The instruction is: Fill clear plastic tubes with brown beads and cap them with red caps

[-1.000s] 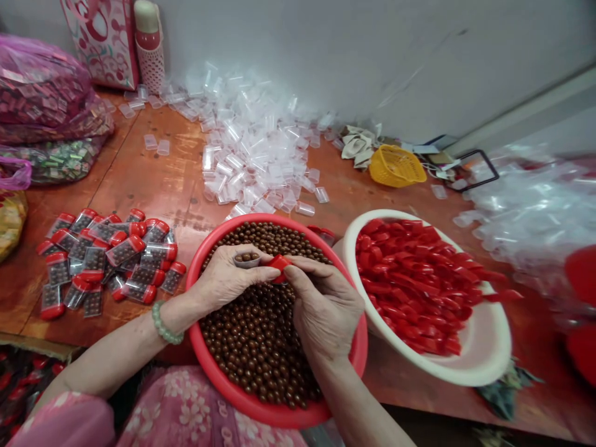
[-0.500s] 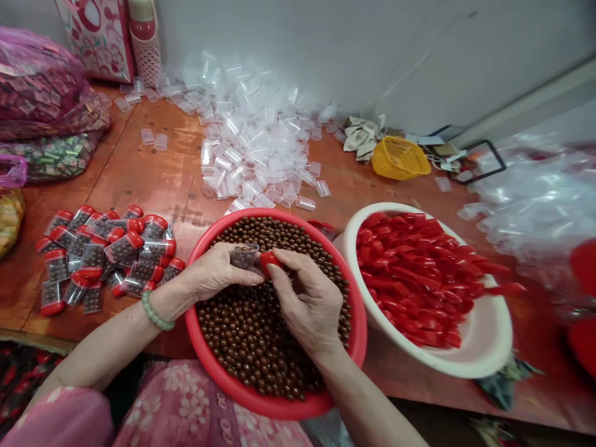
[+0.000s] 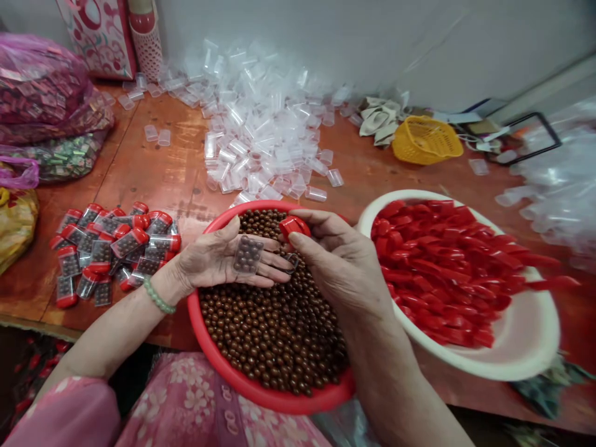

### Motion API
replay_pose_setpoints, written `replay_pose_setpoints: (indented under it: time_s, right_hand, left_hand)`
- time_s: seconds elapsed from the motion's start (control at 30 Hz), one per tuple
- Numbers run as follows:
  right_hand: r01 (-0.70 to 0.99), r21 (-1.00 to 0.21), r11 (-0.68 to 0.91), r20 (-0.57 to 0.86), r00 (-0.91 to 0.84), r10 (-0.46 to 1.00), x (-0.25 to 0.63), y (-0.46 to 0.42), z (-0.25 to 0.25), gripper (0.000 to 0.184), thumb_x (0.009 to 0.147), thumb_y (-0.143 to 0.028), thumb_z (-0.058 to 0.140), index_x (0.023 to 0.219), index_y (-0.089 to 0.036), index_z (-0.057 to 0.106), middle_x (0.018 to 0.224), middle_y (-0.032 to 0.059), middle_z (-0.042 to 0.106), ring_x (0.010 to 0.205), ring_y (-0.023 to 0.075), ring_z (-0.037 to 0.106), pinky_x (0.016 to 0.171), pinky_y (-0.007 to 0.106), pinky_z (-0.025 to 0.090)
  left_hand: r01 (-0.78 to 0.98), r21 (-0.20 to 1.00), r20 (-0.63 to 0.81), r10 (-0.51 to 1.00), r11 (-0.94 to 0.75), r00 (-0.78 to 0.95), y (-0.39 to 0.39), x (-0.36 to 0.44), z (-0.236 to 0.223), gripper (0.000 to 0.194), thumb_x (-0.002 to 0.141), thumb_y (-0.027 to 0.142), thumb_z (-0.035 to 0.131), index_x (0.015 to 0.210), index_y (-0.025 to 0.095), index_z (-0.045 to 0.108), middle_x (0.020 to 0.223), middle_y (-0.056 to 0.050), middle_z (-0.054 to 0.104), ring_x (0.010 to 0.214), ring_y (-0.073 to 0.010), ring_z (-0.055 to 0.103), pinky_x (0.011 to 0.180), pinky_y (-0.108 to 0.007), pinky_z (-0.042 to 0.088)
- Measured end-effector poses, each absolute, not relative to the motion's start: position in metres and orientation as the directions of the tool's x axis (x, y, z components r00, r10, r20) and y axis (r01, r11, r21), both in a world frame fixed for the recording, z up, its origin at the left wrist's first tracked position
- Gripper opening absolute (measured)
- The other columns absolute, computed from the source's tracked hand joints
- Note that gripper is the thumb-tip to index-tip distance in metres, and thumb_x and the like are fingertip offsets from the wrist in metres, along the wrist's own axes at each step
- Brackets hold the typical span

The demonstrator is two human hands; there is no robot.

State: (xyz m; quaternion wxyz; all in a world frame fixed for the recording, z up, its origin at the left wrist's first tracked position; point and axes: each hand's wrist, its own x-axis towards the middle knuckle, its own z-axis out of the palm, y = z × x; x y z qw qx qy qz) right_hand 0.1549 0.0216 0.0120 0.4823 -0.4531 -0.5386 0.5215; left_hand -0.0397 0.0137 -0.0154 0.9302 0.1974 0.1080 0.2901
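My left hand (image 3: pixel 233 261) is palm up over the basin, its fingers stretched out flat and thumb apart. Lying on those fingers is a small clear plastic container (image 3: pixel 248 255) with brown balls inside. A small dark loop-shaped thing (image 3: pixel 292 263) shows by the fingertips; what it is I cannot make out. My right hand (image 3: pixel 347 261), just to the right, pinches a red plastic cap (image 3: pixel 294 227) between thumb and fingers. Below both hands, glossy brown balls (image 3: pixel 274 341) fill a red basin (image 3: pixel 200 335).
A white basin (image 3: pixel 526 366) of red plastic pieces (image 3: pixel 442 273) stands at the right. Capped, filled containers (image 3: pixel 114 248) are heaped at the left. Clear empty containers (image 3: pixel 265 130) pile up behind, near a yellow basket (image 3: pixel 426 141). Plastic bags (image 3: pixel 46 93) sit far left.
My left hand has opened from its grip, and the container now lies on its fingers. My right hand, with the red cap, has moved up and right, off the container. The view has shifted slightly.
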Motion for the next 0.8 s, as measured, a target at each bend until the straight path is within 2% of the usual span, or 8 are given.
replay_pose_setpoints:
  time_s: [0.1, 0.17, 0.3, 0.43, 0.6, 0.8]
  right_hand:
    - [-0.049, -0.998, 0.037, 0.045, -0.161, 0.986, 0.154, 0.024, 0.015, 0.027, 0.073, -0.027, 0.079, 0.098, -0.029, 0.072, 0.094, -0.0017, 0.074, 0.079, 0.0113, 0.068, 0.078, 0.024, 0.057]
    - [-0.044, -0.998, 0.050, 0.058, -0.196, 0.979, 0.154, 0.024, 0.018, 0.025, 0.075, -0.025, 0.078, 0.099, -0.029, 0.073, 0.097, -0.0016, 0.074, 0.084, 0.0119, 0.069, 0.082, 0.026, 0.057]
    - [0.050, -0.993, 0.104, 0.082, -0.327, 0.942, 0.153, 0.029, 0.024, 0.023, 0.075, -0.026, 0.078, 0.097, -0.026, 0.074, 0.096, 0.0004, 0.075, 0.087, 0.0152, 0.070, 0.082, 0.029, 0.058]
    - [0.084, -0.987, 0.140, 0.092, -0.418, 0.904, 0.148, 0.038, 0.028, 0.019, 0.075, -0.028, 0.077, 0.093, -0.022, 0.073, 0.090, 0.0013, 0.075, 0.082, 0.0163, 0.071, 0.078, 0.030, 0.059]
    - [0.154, -0.965, 0.214, 0.104, -0.523, 0.846, 0.144, 0.044, 0.033, 0.015, 0.078, -0.023, 0.073, 0.093, -0.022, 0.075, 0.092, 0.0022, 0.077, 0.082, 0.0164, 0.071, 0.076, 0.028, 0.059]
    - [0.197, -0.951, 0.237, 0.085, -0.571, 0.816, 0.147, 0.047, 0.039, 0.013, 0.079, -0.022, 0.072, 0.092, -0.023, 0.076, 0.092, 0.0017, 0.077, 0.083, 0.0165, 0.072, 0.076, 0.027, 0.060]
  left_hand:
    - [-0.497, 0.448, -0.079, 0.587, 0.743, 0.806, 0.012, -0.041, -0.015, 0.059, 0.075, 0.044, 0.072, 0.122, 0.009, 0.062, 0.120, -0.018, 0.069, 0.114, -0.0292, 0.064, 0.099, -0.040, 0.046]
    - [-0.492, 0.458, -0.082, 0.587, 0.740, 0.806, 0.011, -0.041, -0.014, 0.055, 0.073, 0.030, 0.074, 0.123, 0.011, 0.062, 0.119, -0.016, 0.069, 0.114, -0.0281, 0.065, 0.100, -0.039, 0.046]
    - [-0.484, 0.500, -0.061, 0.586, 0.718, 0.808, 0.010, -0.039, -0.015, 0.054, 0.066, 0.006, 0.068, 0.119, 0.012, 0.064, 0.115, -0.012, 0.071, 0.111, -0.0258, 0.066, 0.099, -0.037, 0.048]
    - [-0.452, 0.530, -0.069, 0.567, 0.718, 0.821, 0.010, -0.038, -0.017, 0.050, 0.068, 0.005, 0.066, 0.118, 0.011, 0.065, 0.115, -0.013, 0.071, 0.110, -0.0254, 0.066, 0.095, -0.035, 0.050]
    - [-0.437, 0.523, -0.083, 0.554, 0.732, 0.828, 0.010, -0.038, -0.021, 0.044, 0.070, 0.009, 0.068, 0.115, 0.009, 0.067, 0.115, -0.013, 0.070, 0.108, -0.0253, 0.067, 0.094, -0.034, 0.051]
    - [-0.420, 0.530, -0.087, 0.539, 0.737, 0.838, 0.010, -0.039, -0.023, 0.043, 0.072, 0.015, 0.073, 0.114, 0.009, 0.067, 0.114, -0.013, 0.070, 0.106, -0.0242, 0.068, 0.094, -0.032, 0.051]
